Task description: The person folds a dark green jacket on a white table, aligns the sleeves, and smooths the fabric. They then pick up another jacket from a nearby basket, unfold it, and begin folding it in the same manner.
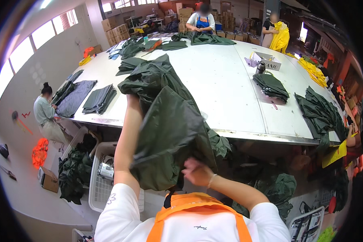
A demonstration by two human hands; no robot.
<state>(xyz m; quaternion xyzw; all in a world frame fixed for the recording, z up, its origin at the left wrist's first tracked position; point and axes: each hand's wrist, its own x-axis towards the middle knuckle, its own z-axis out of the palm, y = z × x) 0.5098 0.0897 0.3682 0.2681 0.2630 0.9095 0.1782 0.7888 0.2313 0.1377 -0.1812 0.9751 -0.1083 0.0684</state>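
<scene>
Dark green, slick waterproof cloth fills the middle of the frame: a garment [165,129] lifted clear of the white table [222,88]. The left hand [133,99] is raised high, clenched on its upper edge, though the fingers are buried in the folds. The right hand [197,171], lower centre, pinches the bottom hem. Judging by the hold, the piece is being stretched out for folding; the next move calls for squaring its edges before laying it down. It hangs creased and bunched, faintly glossy.
</scene>
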